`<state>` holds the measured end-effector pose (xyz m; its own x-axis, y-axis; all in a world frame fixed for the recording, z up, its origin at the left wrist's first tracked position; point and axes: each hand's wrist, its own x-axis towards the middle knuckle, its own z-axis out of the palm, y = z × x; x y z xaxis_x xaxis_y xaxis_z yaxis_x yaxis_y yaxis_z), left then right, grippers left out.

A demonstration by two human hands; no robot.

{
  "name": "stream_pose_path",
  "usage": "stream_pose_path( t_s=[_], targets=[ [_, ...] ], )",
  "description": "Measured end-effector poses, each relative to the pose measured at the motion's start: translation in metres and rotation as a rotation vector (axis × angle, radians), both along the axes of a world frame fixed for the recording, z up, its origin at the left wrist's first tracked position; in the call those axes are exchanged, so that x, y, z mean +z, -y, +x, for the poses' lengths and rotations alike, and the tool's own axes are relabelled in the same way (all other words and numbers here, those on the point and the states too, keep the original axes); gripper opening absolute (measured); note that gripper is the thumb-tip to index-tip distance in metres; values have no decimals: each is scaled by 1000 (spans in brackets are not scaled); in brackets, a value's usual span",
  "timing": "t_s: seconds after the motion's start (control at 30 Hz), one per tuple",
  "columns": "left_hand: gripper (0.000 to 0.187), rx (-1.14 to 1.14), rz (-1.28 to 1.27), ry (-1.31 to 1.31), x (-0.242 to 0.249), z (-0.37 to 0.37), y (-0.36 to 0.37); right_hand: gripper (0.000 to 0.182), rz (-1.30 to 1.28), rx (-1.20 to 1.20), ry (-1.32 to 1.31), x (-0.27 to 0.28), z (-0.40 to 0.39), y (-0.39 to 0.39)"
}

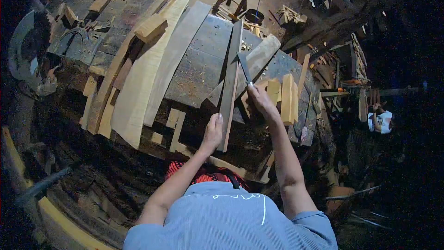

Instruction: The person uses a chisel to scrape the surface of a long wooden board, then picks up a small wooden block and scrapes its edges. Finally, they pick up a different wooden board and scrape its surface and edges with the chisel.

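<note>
A long narrow wooden board (230, 83) slants from the near edge of the workbench towards its far side. My left hand (213, 132) is closed round the board's left edge, close to its near end. In my right hand (261, 99) is a knife (244, 67) with a flat grey blade, wider towards the middle and pointing away from me. The blade lies close along the board's right side, its tip overlapping the board in this view. My fingers hide the knife's handle. Beneath the blade, a thick pale plank (267, 51) rests at an angle on the bench.
Two long pale boards, a yellowish one (152, 67) and a greyer one (182, 55), lie left on the workbench (196, 71). Wood blocks (287, 99) stand at right. A circular saw blade (46, 25) is far left. Another person (381, 121) is at far right.
</note>
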<state>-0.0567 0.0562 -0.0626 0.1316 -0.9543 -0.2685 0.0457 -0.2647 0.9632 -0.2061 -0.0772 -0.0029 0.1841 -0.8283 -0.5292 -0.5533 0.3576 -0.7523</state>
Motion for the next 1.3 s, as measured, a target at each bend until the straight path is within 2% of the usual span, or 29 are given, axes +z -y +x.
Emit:
stream_pose_path(
  t_s=[0.07, 0.17, 0.23, 0.27, 0.37, 0.4, 0.43, 0.5, 0.53, 0.57, 0.63, 0.67, 0.7, 0.8, 0.83, 0.9, 0.93, 0.97, 1.03, 1.1, 1.13, 1.17, 1.23, 1.27, 1.3],
  targets=[
    [38, -48, 69, 45, 5, 2, 0, 42, -51, 32, -4, -11, -12, -18],
    [39, 49, 14, 122, -12, -7, -13, 44, -89, 27, -53, -2, -14, -36],
    [40, 10, 25, 89, -10, -2, -22, 45, -141, 28, -63, 2, -16, -31],
    [41, -16, 34, 61, -7, 1, -26, 44, 19, 19, -28, -4, -22, -20],
    [42, -49, 63, -7, 15, 12, -36, 44, 128, -73, 30, 3, -10, 6],
    [42, -45, 60, 0, 12, 14, -40, 44, -195, 87, 10, -33, -25, 25],
    [42, -35, 58, 30, 8, 15, -43, 44, -198, 93, 17, -29, -19, 34],
    [43, -10, 53, 62, 9, 18, -47, 33, 12, -106, 101, -20, -8, 50],
    [43, -16, 66, 59, 16, 20, -46, 34, 33, -52, 117, -40, -19, 68],
    [43, -22, 80, 55, 21, 21, -47, 34, -318, 240, 63, -78, -38, 89],
    [43, -16, 73, 50, 10, 20, -49, 34, 26, -47, 98, -36, -13, 94],
    [43, -16, 60, 50, 6, 19, -50, 35, 118, -139, 60, -30, -6, 102],
    [43, -19, 47, 51, 3, 18, -51, 35, 118, -136, 59, -31, -6, 109],
    [44, -45, 65, 30, -4, 18, -51, 30, 117, -165, 348, -44, -12, 133],
    [44, -47, 60, 35, 1, 19, -50, 30, 112, -166, 354, -47, -11, 141],
    [43, -53, 92, 84, 11, 22, -49, 27, 231, -244, 439, -52, -11, 156],
    [43, -50, 84, 91, 10, 24, -47, 27, 271, -243, 614, -61, -13, 159],
    [43, -92, 102, 51, 8, 27, -45, 27, 268, -238, 622, -69, -16, 164],
    [42, -134, 128, 12, 17, 38, -42, 30, 169, -298, 388, -63, -10, 150],
    [42, -250, 556, -616, 33, 54, -37, 30, 242, -280, 416, -59, -11, 130],
    [46, -275, 529, -732, 18, 56, -41, 31, 102, -312, 327, -45, -5, 106],
    [46, -279, 536, -732, 20, 56, -44, 31, -37, -343, 237, -38, -4, 86],
    [57, -292, 470, -980, 28, 57, -49, 31, -166, -199, 257, -97, -48, 68],
    [57, -297, 481, -979, 31, 56, -48, 29, 23, -401, 255, -31, -19, 25],
    [59, -284, 466, -1239, 33, 52, -46, 30, -82, -291, 229, -51, -40, 5]
  ],
)
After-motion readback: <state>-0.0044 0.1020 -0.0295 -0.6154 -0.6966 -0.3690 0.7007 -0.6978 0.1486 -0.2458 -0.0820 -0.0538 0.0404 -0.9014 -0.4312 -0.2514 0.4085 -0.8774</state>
